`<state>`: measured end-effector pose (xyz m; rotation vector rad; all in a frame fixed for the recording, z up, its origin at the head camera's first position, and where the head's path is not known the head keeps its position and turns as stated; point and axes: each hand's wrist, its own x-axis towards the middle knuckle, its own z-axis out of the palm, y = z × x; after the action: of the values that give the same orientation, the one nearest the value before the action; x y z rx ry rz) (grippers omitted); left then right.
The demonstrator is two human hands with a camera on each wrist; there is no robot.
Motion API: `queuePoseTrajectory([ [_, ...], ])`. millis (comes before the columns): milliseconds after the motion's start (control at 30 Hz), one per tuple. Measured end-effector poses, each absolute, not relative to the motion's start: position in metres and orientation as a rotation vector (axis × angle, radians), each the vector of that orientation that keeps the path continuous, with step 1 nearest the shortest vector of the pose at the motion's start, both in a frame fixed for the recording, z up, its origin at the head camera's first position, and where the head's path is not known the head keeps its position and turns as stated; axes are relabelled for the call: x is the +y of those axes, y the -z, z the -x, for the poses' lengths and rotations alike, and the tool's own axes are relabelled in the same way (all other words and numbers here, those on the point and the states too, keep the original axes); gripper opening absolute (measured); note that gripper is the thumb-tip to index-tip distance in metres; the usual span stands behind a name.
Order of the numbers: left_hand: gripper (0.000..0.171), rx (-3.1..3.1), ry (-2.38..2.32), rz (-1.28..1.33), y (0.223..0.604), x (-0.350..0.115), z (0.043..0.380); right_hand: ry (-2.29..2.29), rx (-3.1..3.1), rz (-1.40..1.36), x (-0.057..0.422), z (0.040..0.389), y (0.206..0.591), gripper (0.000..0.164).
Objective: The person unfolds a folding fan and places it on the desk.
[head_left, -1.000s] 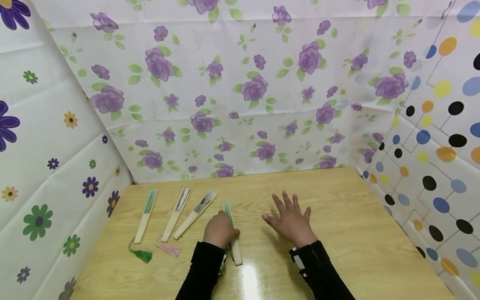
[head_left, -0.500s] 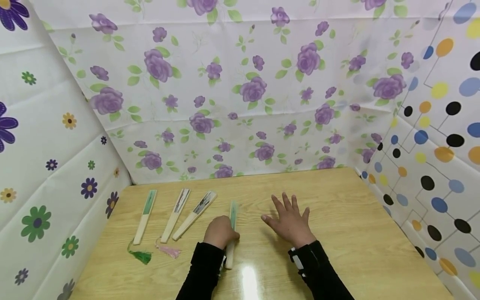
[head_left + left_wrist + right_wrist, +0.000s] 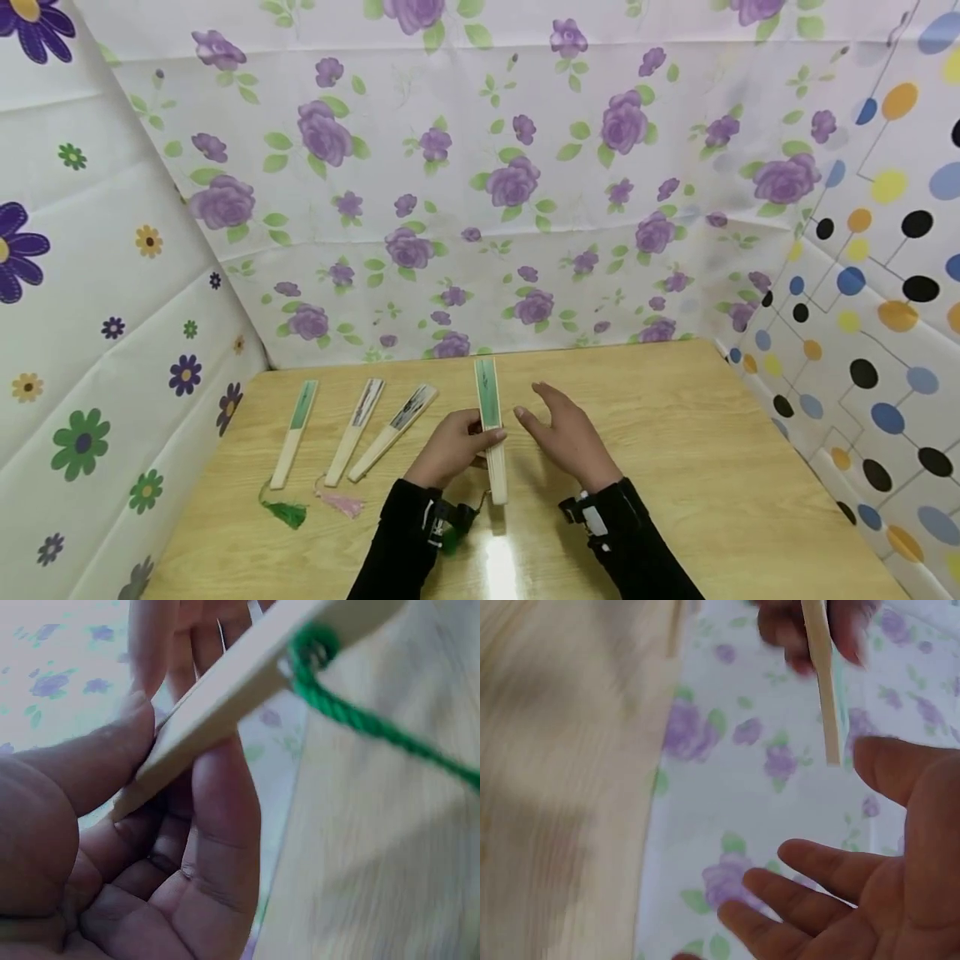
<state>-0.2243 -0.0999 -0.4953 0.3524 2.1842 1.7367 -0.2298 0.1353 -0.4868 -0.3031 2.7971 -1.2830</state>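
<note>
1 green-topped fan [image 3: 294, 433] with a green tassel [image 3: 285, 513] lies farthest left on the wooden table [image 3: 712, 500]; next come a pink-tasselled fan [image 3: 354, 433] and a more slanted fan [image 3: 393, 432]. The left hand [image 3: 450, 450] pinches a raised fan [image 3: 497, 471], also green at its top, between thumb and fingers, above the table. Just right of it, the right hand [image 3: 573, 442] holds nothing, thumb and fingers apart.

The black-sleeved left forearm [image 3: 390, 546] and right forearm [image 3: 648, 542] angle inward toward each other. The left hand [image 3: 448, 447] grips firmly, thumb pressed opposite its curled fingers. The right hand [image 3: 572, 439] hangs near it, palm turned toward it, fingers loosely extended and slightly spread, thumb held apart.
</note>
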Motion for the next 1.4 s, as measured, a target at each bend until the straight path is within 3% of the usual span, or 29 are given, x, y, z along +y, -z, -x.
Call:
queuePoseTrajectory([
  [100, 0.043, 2.079, -1.805, -0.364, 0.493, -0.095, 0.226, 1.409, 2.716, 0.314, 0.130, 0.230, 0.484, 0.070],
  [300, 0.015, 2.111, -1.773, -0.412, 0.495, -0.085, 0.226, 1.531, 2.592, 0.317, 0.124, 0.231, 0.487, 0.046],
  [400, 0.016, 2.144, -1.767, -0.428, 0.495, -0.081, 0.225, 1.571, 2.538, 0.335, 0.124, 0.232, 0.492, 0.035],
  [600, 0.012, 2.112, -1.786, -0.396, 0.495, -0.079, 0.225, 1.688, 2.375, 0.354, 0.127, 0.234, 0.496, 0.036],
  [800, 0.030, 2.061, -1.814, -0.382, 0.497, -0.080, 0.229, 1.704, 2.297, 0.360, 0.131, 0.238, 0.498, 0.031],
  [1000, 0.025, 2.086, -1.815, -0.371, 0.499, -0.080, 0.233, 1.742, 2.248, 0.327, 0.132, 0.238, 0.496, 0.032],
  [1400, 0.029, 2.100, -1.876, -0.282, 0.494, -0.072, 0.237, 1.934, 2.252, 0.000, 0.122, 0.238, 0.496, 0.022],
])
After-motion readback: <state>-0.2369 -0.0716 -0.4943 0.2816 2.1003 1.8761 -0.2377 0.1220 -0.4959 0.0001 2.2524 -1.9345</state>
